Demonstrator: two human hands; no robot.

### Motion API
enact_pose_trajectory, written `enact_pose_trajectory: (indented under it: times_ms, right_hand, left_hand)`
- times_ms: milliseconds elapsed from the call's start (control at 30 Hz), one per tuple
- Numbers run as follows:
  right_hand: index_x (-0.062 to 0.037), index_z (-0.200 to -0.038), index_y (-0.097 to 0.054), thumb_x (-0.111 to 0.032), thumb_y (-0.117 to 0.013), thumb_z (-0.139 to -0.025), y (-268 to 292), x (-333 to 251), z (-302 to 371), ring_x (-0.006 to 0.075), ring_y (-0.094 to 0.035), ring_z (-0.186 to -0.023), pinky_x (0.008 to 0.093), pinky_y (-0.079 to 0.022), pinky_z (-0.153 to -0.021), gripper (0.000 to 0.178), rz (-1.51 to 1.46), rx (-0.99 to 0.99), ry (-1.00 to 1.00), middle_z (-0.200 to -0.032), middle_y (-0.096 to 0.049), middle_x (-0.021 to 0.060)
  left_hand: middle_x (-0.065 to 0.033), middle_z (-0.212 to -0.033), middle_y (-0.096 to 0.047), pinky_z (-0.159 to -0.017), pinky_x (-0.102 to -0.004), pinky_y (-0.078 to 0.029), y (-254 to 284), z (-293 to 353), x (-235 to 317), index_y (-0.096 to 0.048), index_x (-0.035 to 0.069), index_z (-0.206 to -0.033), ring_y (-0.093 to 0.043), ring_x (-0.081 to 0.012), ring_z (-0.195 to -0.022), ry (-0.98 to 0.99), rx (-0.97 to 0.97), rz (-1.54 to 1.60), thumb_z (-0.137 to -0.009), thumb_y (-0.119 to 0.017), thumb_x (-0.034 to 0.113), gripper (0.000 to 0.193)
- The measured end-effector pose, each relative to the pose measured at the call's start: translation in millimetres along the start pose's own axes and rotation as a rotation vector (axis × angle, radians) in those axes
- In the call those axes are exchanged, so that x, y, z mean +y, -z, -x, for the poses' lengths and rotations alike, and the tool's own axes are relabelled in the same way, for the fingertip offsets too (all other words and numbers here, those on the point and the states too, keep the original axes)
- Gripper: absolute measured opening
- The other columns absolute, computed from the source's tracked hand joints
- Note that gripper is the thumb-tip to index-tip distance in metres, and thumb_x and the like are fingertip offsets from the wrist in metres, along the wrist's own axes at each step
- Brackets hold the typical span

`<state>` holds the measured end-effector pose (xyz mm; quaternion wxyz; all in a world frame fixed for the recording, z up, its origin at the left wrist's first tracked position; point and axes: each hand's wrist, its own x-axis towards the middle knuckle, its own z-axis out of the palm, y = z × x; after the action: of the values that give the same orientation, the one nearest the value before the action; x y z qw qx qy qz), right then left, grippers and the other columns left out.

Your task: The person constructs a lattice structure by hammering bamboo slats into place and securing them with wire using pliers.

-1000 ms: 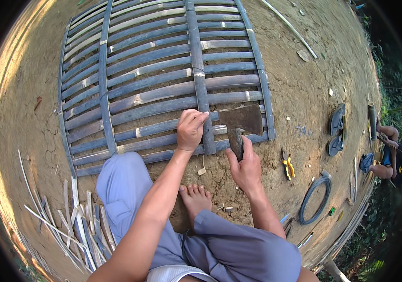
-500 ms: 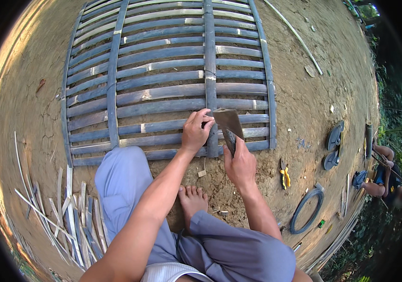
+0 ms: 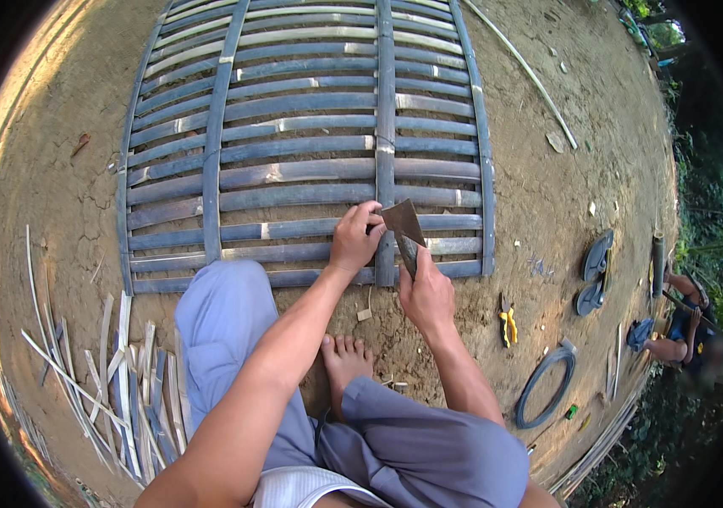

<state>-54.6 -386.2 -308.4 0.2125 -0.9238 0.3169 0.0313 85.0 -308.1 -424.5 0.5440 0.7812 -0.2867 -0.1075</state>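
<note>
A frame of dark bamboo slats (image 3: 298, 196) lies on the ground before me, crossed by long uprights. My right hand (image 3: 427, 292) is closed around the handle of a broad-bladed cleaver (image 3: 404, 222). Its flat, dull blade lies over the right inner upright (image 3: 385, 169), close to my left fingertips. My left hand (image 3: 357, 239) is closed in a pinch at the left side of that upright, above the lower slats. Whatever the left fingers hold, if anything, is too small to make out.
Yellow-handled pliers (image 3: 508, 326), a coil of wire (image 3: 545, 389) and sandals (image 3: 596, 271) lie to the right. Split bamboo strips (image 3: 129, 398) are heaped at the lower left. A pale pole (image 3: 530, 72) lies at the far right. Another person (image 3: 679, 326) sits at the right edge.
The cleaver's blade has turned a little in my right hand, its edge tilting differently beside my left fingers. My left hand keeps its pinch at the upright. The whole view has shifted slightly.
</note>
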Motion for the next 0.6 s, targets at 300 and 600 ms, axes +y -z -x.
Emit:
enact_pose_trajectory:
  times_ms: [300,600]
  right_hand:
    - [0.0002,-0.134,-0.049,-0.02,-0.064,-0.098,17,-7,1,0.0506,-0.07,-0.078,0.0595,-0.055,-0.066,0.044,-0.031,0.05,-0.034,-0.094,-0.072,0.0289]
    - [-0.0009,-0.14,-0.049,-0.02,-0.066,-0.098,31,-3,7,0.0496,-0.071,-0.081,0.0576,-0.056,-0.069,0.049,-0.047,0.066,-0.01,-0.098,-0.072,0.0294]
  left_hand:
    - [-0.006,-0.093,-0.076,-0.078,-0.0398,-0.057,-1,-1,-2,-0.062,0.01,-0.121,-0.073,-0.0285,-0.089,-0.023,0.011,0.042,-0.083,-0.082,0.01,0.043]
    - [-0.0164,-0.172,-0.019,-0.126,-0.0639,0.002,32,36,24,-0.022,0.008,-0.165,-0.009,-0.0341,-0.161,0.117,-0.273,-0.475,-0.08,-0.079,0.062,0.116]
